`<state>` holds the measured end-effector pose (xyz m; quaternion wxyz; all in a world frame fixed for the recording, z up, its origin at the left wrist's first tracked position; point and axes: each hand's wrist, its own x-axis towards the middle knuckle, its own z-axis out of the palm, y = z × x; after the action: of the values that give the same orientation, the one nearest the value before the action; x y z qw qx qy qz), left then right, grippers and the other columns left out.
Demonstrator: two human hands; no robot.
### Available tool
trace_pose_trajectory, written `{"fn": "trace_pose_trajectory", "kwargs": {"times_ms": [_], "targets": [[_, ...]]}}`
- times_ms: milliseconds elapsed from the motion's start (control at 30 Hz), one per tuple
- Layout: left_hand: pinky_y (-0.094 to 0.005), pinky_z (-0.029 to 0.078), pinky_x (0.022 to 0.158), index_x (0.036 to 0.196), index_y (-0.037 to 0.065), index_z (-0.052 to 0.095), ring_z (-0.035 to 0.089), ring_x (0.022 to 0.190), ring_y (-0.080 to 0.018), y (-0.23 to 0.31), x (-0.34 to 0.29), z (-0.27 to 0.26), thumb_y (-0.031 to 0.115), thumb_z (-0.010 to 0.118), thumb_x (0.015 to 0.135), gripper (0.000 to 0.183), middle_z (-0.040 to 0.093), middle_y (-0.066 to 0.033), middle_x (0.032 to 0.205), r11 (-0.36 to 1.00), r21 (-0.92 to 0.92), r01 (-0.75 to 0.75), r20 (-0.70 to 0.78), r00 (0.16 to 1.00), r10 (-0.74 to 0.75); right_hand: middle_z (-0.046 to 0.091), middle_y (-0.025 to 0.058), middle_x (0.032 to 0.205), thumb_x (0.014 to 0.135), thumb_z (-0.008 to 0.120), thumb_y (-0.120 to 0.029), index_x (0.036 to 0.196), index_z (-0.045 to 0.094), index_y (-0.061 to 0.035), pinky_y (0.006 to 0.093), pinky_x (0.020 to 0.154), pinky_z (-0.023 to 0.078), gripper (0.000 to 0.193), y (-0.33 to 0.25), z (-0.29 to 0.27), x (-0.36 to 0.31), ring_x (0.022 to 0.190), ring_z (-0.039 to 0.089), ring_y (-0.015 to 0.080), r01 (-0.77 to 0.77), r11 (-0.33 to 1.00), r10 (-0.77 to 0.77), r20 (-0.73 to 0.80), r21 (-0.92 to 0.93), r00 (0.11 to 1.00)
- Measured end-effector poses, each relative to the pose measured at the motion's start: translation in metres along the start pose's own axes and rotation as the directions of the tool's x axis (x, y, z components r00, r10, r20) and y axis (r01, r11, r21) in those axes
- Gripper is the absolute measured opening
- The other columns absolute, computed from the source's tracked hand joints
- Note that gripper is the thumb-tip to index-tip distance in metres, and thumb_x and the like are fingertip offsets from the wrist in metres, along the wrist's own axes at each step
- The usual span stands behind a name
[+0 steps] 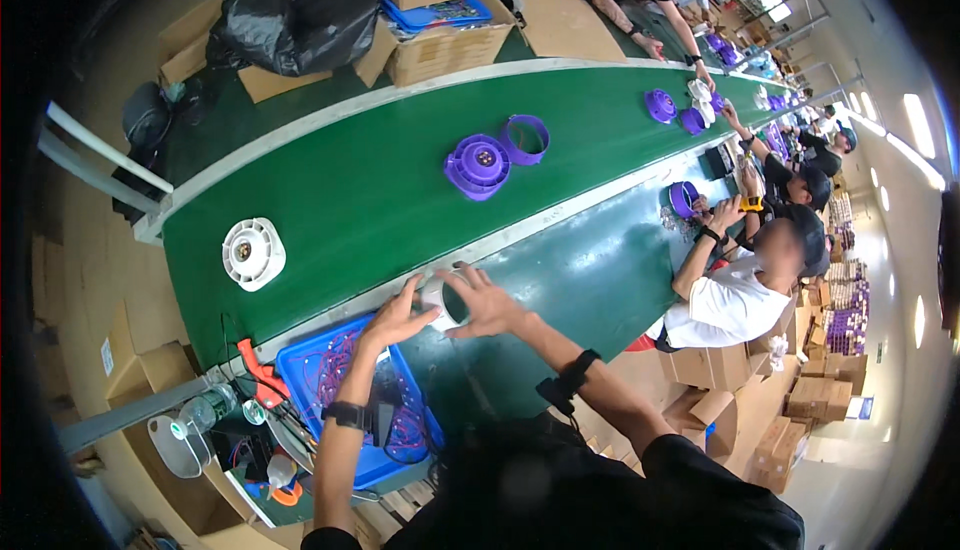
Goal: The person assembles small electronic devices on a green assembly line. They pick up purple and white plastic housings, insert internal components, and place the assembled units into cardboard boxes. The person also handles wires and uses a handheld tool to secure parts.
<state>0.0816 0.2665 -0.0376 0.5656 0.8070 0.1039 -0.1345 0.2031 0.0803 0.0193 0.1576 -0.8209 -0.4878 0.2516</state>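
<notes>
Hands, two, raised together over the near edge of the counter (590,280). Left hand (398,316): fingers spread and curled against the left side of a white ring-shaped part (446,302). Right hand (487,302): fingers fanned open, cupping the same part from the right and above. Both hands hold the part between them; motion blur hides the exact finger contact.

Green conveyor belt (380,180): runs from near left to far right, just beyond the hands. On it, a white round housing (253,253) to the left of the hands; farther along, a purple round housing (478,166) touching a purple ring (526,139).

Blue tray (320,375): near, below the left hand, filled with red and purple wires. Red-handled tool (262,374) just left of the tray.

Cardboard boxes (440,35) and a black plastic bag (295,15): far side of the belt. Other workers seated along the right.
</notes>
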Motion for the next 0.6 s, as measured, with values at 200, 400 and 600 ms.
{"fn": "trace_pose_trajectory", "kwargs": {"times_ms": [200, 400, 600], "targets": [[-0.0284, 0.050, 0.051, 0.145, 0.019, 0.014, 0.060, 0.076, -0.0166, 0.031, -0.024, -0.005, 0.017, 0.069, 0.082, 0.083, 0.061, -0.0116, 0.093, 0.817, -0.564, 0.123, 0.061, 0.992, -0.108, 0.034, 0.0251, 0.134, 0.059, 0.078, -0.044, 0.141, 0.027, -0.0234, 0.0564, 0.091, 0.044, 0.099, -0.032, -0.011, -0.019, 0.116, 0.041, 0.0487, 0.180, 0.983, -0.174, -0.115, 0.040, 0.978], [-0.0322, 0.050, 0.059, 0.133, 0.012, 0.030, 0.061, 0.075, -0.0195, -0.011, 0.005, 0.013, 0.017, 0.066, 0.083, 0.062, 0.062, -0.0115, 0.088, 0.999, -0.043, -0.024, -0.164, 0.986, 0.016, 0.033, 0.0269, 0.135, 0.070, 0.071, -0.042, 0.143, 0.026, -0.0232, 0.0548, 0.095, 0.040, 0.087, -0.018, 0.008, -0.036, 0.118, 0.040, 0.0472, 0.059, 0.992, -0.038, -0.187, 0.108, 0.982], [-0.0436, 0.051, 0.081, 0.139, 0.005, 0.022, 0.061, 0.092, -0.0277, -0.051, 0.025, -0.047, 0.030, 0.064, 0.085, 0.072, 0.054, -0.0197, 0.111, 0.710, -0.704, -0.012, -0.419, 0.815, -0.401, 0.050, 0.0247, 0.126, 0.082, 0.061, -0.036, 0.135, 0.039, -0.0081, 0.0490, 0.102, 0.035, 0.064, 0.103, 0.048, -0.117, 0.121, 0.041, 0.0445, -0.279, 0.959, 0.284, -0.106, 0.054, 0.953]]}}
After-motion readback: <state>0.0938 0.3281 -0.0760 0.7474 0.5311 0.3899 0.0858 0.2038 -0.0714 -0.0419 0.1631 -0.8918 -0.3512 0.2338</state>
